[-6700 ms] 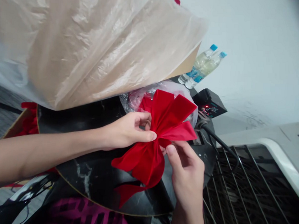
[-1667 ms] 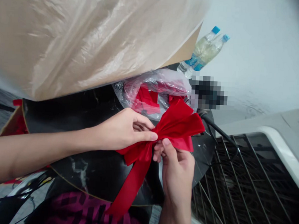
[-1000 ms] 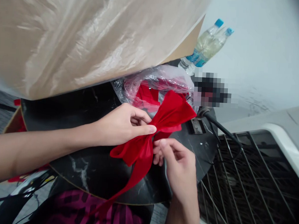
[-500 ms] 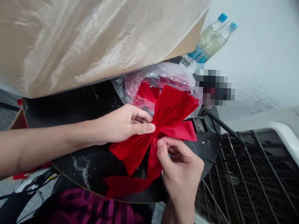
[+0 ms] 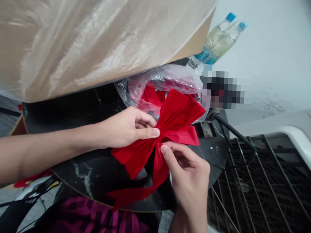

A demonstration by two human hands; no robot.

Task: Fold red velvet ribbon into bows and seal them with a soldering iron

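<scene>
A large red ribbon bow [image 5: 178, 110] is held above a black marbled round tabletop [image 5: 74, 122]. My left hand [image 5: 130, 127] pinches the bow near its centre knot, thumb on top and fingers curled behind. Just below the knot, my right hand [image 5: 187, 172] is closed, its thumb and forefinger pinching the ribbon there. One tail of the bow hangs down and bends left over the table's near edge. Behind the bow lies a clear plastic bag [image 5: 136, 91] with more red ribbon inside.
A big cardboard box under plastic film [image 5: 97, 40] fills the upper left. Two bottles with blue caps [image 5: 219, 43] stand by the wall. To the right is a wire-grilled fan unit [image 5: 256, 181], with a black cable [image 5: 235, 133] in front. A pixelated patch hides something beside the bag.
The bow has shifted and turned slightly, with its right tail drawn in a little. Both hands keep their pinch, the right having moved slightly left.
</scene>
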